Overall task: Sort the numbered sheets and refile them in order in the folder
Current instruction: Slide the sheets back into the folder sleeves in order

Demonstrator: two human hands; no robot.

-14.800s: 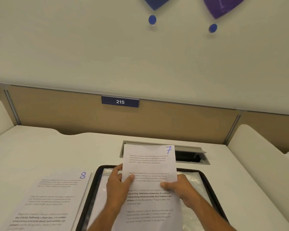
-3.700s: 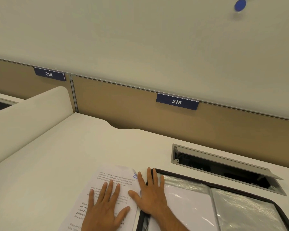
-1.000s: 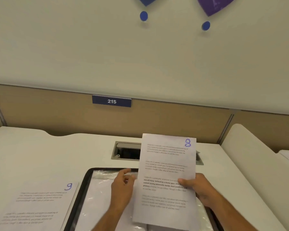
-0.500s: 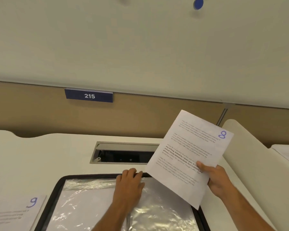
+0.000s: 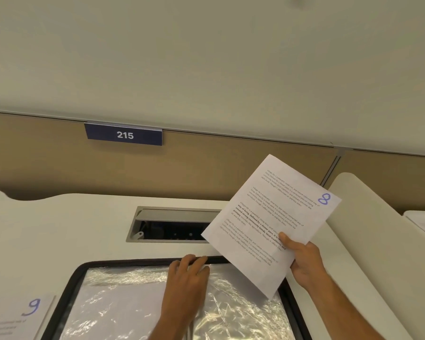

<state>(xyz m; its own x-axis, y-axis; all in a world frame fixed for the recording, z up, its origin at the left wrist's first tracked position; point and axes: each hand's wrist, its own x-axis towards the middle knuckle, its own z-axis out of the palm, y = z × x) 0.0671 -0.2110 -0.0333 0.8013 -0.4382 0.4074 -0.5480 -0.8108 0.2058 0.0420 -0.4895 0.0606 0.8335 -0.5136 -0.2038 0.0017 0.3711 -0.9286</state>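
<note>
Since a second ago we see the right hand (image 5: 304, 260) pinching sheet 8 (image 5: 271, 223) swung up right off the folder (image 5: 66, 285), while the left hand's (image 5: 187, 278) curled fingers rest at its top edge.

We see our two forearms bare right down to the wrists, with no sleeves showing. Our left hand (image 5: 187, 278) and right hand (image 5: 304, 261) wear no gloves, rings or watch.
</note>
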